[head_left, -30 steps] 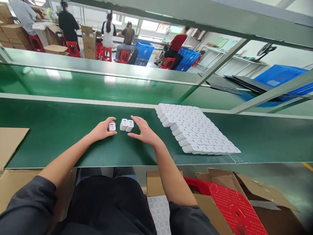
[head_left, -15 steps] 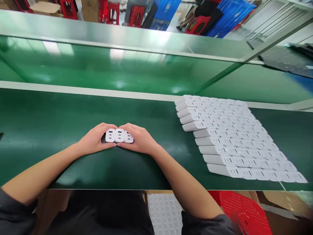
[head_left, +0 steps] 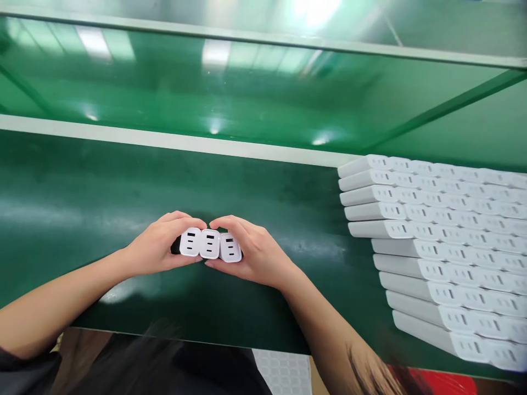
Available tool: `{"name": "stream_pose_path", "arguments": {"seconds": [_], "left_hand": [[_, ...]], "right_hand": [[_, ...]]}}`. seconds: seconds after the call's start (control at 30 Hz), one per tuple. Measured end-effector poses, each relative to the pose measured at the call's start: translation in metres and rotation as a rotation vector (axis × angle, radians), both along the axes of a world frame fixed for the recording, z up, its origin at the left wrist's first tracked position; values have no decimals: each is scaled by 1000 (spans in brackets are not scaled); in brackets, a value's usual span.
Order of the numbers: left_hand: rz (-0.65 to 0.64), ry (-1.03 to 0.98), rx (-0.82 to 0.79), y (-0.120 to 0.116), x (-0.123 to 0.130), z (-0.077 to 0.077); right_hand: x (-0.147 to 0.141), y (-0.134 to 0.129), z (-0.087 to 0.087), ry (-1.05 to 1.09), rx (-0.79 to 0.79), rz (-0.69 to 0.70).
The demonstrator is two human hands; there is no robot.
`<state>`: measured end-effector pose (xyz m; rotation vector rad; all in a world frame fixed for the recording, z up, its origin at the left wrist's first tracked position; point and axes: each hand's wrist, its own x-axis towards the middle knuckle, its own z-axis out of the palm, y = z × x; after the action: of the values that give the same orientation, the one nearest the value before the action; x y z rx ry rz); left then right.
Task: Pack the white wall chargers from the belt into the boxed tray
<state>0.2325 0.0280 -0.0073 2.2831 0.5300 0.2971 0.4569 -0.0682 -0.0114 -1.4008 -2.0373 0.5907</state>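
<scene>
Three white USB chargers stand side by side between my hands over the green bench, their port faces turned up toward me. My left hand (head_left: 167, 244) is closed around the left charger (head_left: 190, 242), thumb and fingers reaching along to the middle charger (head_left: 209, 244). From the other side, my right hand (head_left: 251, 247) curls round the right charger (head_left: 230, 248), which tilts slightly and sits a little lower than the others. The fingertips of both hands come close together near the middle charger. Each port face shows several dark slots.
To the right, rows of white chargers (head_left: 436, 263) lie stacked on the green bench top (head_left: 123, 186). A pale rail (head_left: 185, 144) and a glossy green panel (head_left: 247, 104) run along the back. Below the front edge are a white cell tray (head_left: 284, 373) and something red (head_left: 444, 381).
My view has tilted down and closer, so the charger stack appears larger and farther right. The right charger has tipped and shifted slightly from the other two, and my right fingertips are farther from my left.
</scene>
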Motion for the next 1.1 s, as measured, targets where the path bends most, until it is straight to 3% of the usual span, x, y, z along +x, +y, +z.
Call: {"name": "stream_pose_path", "arguments": {"seconds": [0.23,0.63,0.77,0.93,1.1], "left_hand": [[21,27,-48,-1,-1,-1],[28,11,-45,0,-2,2],[14,-27,35,-1,-3,2],[2,-96,266,-7,1,6],[51,-2,412,-18,13,18]], "right_hand": [[19,-1,16,97,-312,78],[40,3,21,221,-456,142],[48,7,16,372,-534,196],[50,12,12,475,-589,238],[46,15,13,573,-585,241]]}}
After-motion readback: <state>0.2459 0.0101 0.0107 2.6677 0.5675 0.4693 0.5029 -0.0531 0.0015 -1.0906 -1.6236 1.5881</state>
